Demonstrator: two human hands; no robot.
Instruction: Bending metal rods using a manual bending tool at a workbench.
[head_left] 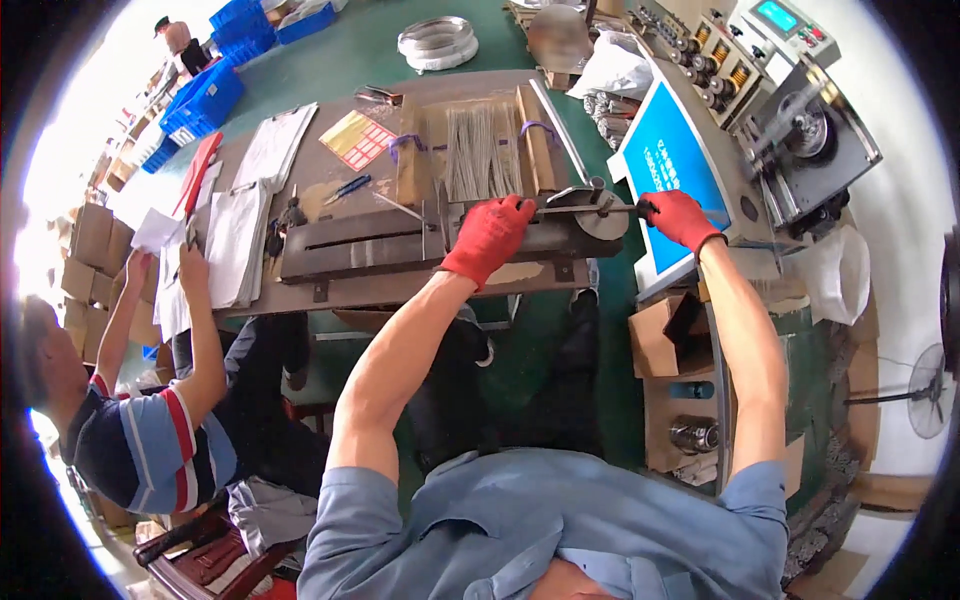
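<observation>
A long dark metal bench fixture [360,250] runs along the near edge of the table, with a round metal disc [603,226] at its right end. My left hand [490,240], in a red glove, is closed over the fixture, its fingertips pressed together; what they pinch is hidden. My right hand [682,218], also gloved in red, is closed around the dark end of a lever [625,209] that reaches across the disc. Just beyond my left hand, a bundle of thin straight metal rods [475,150] lies between two wooden blocks [538,140].
Left on the table [300,297] are paper sheets [238,245], pliers [292,215] and a red-and-yellow label sheet [357,139]. A co-worker [150,440] sits there, handling papers. A blue-panelled machine [665,170] stands right. A wire coil [437,44] lies on the floor beyond.
</observation>
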